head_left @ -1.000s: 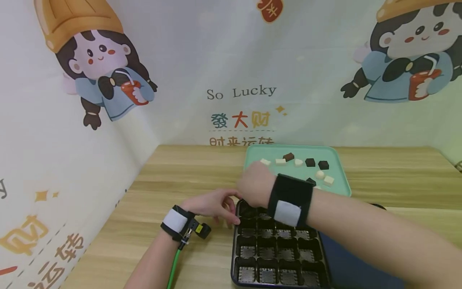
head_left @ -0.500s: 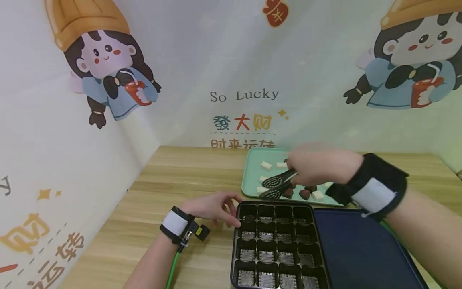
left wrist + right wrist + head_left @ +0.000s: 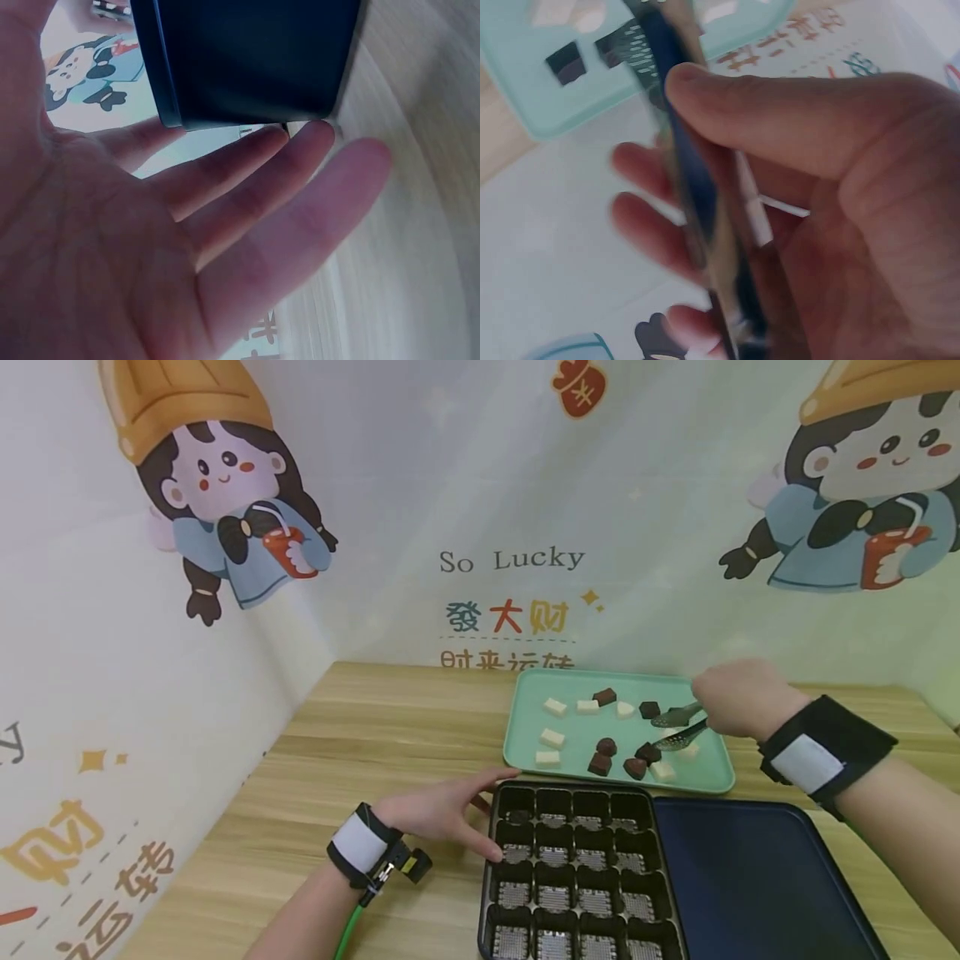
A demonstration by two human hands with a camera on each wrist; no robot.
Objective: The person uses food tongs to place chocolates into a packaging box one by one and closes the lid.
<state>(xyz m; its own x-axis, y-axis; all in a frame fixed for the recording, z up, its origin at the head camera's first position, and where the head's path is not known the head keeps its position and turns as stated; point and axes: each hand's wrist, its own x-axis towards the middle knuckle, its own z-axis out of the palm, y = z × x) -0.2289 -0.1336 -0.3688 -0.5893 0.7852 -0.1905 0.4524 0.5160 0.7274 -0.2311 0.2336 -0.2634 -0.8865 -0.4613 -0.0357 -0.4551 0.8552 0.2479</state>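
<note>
My right hand (image 3: pixel 746 697) holds a pair of tongs (image 3: pixel 678 741) with slotted tips, the thumb pressing on one arm in the right wrist view. The tips hover apart at the right side of a mint-green tray (image 3: pixel 525 693), among dark chocolates (image 3: pixel 648 752) and white chocolates (image 3: pixel 663 771). My left hand (image 3: pixel 442 810) touches the back left corner of a black compartment box (image 3: pixel 573 827), thumb on the left rim and index finger at the back. Its fingers stretch along the box's side (image 3: pixel 247 60) in the left wrist view. A dark shape (image 3: pixel 517 817) sits in the back left compartment.
A navy tray (image 3: pixel 750 868) lies to the right of the box. More white chocolates (image 3: pixel 552 739) and brown chocolates (image 3: pixel 604 697) are spread over the mint tray. A printed cloth (image 3: pixel 375 568) hangs behind the wooden table (image 3: pixel 390 718).
My right hand has moved from above the box's back left corner rightward to the mint tray's right side, with the tongs. My left thumb has slid slightly nearer along the box rim.
</note>
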